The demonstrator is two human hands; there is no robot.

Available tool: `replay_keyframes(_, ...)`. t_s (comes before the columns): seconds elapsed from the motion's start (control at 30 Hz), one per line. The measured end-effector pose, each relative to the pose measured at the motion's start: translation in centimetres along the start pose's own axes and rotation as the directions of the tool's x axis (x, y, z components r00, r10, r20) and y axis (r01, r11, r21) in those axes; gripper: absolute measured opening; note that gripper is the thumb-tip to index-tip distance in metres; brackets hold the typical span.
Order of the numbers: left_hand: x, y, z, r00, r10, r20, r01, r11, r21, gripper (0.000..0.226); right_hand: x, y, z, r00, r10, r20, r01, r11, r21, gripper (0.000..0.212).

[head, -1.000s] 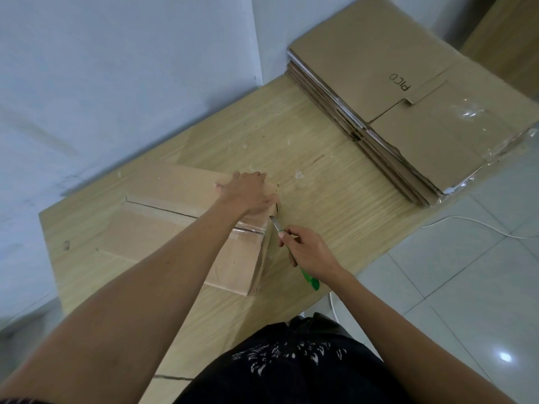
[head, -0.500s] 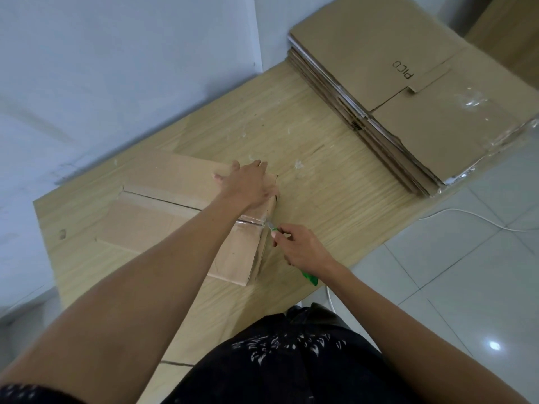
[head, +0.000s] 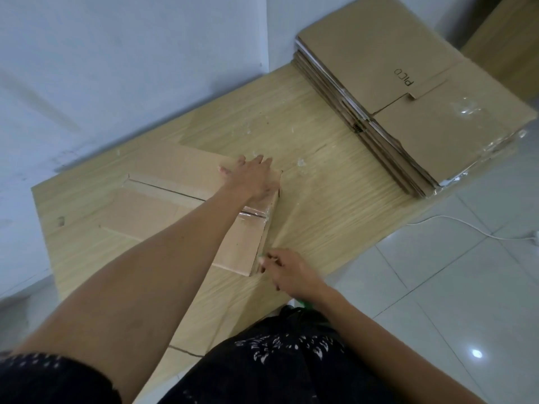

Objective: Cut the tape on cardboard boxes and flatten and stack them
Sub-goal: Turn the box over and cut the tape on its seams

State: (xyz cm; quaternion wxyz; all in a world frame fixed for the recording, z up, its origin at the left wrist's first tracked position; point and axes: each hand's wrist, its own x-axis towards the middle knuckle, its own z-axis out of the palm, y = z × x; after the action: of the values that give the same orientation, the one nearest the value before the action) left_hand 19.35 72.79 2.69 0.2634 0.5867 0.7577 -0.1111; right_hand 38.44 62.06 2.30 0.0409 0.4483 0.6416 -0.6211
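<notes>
Cardboard box [head: 163, 199] lying low on the wooden desk [head: 318, 217], near the left side, top flaps shut with a dark slit between them. Clear shiny tape [head: 254, 213] across the right end of the box. Left hand [head: 253, 179] pressed flat on the far right corner of the box, fingers spread out, holding nothing. Right hand [head: 287, 272] curled up at the near right corner of the box, touching its edge. A bit of green handle [head: 302, 302] poking out under the wrist; blade hidden, so cannot tell for sure how tight the grip is. Stack of flat boxes [head: 408, 91] far right on the desk, well apart from the box, "PICO" printed on top. White cable [head: 466, 224] on the tiled floor [head: 452, 287] to the right.
</notes>
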Motion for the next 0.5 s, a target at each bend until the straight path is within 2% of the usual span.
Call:
replay_keyframes(0.1, 0.1, -1.2, 0.3, 0.999, 0.040, -0.010, -0.041, 0.999, -0.035, 0.080, 0.6, -0.2, -1.2, 0.985, 0.049, -0.164, -0.033, 0.994, 0.100, 0.030)
replay_keyframes(0.17, -0.4, -2.4, 0.2, 0.995, 0.084, -0.051, -0.091, 0.984, -0.153, 0.077, 0.5, -0.1, -0.9, 0.969, 0.097, -0.229, -0.030, 0.959, 0.280, 0.032)
replay_keyframes(0.27, -1.5, -5.5, 0.3, 0.982, 0.092, -0.167, -0.147, 0.923, -0.356, 0.073, -0.6, -0.2, 1.2, 0.959, 0.232, -0.164, -0.104, 0.826, 0.555, 0.028)
replay_keyframes(0.33, -1.7, -8.1, 0.5, 0.983, 0.032, -0.182, -0.092, 0.940, -0.327, 0.076, -1.3, 0.0, 3.3, 0.947, 0.316, -0.060, -0.195, 0.714, 0.673, 0.020)
replay_keyframes(0.4, -1.8, -10.4, 0.1, 0.991, -0.037, -0.131, 0.008, 0.976, -0.216, 0.084, -1.2, 0.2, 4.9, 0.933, 0.360, 0.008, -0.238, 0.599, 0.764, 0.022)
replay_keyframes(0.5, -1.9, -12.3, -0.6, 0.995, -0.055, -0.077, 0.046, 0.992, -0.119, 0.091, -0.1, -0.5, 5.5, 0.916, 0.399, -0.036, -0.172, 0.473, 0.864, 0.028)
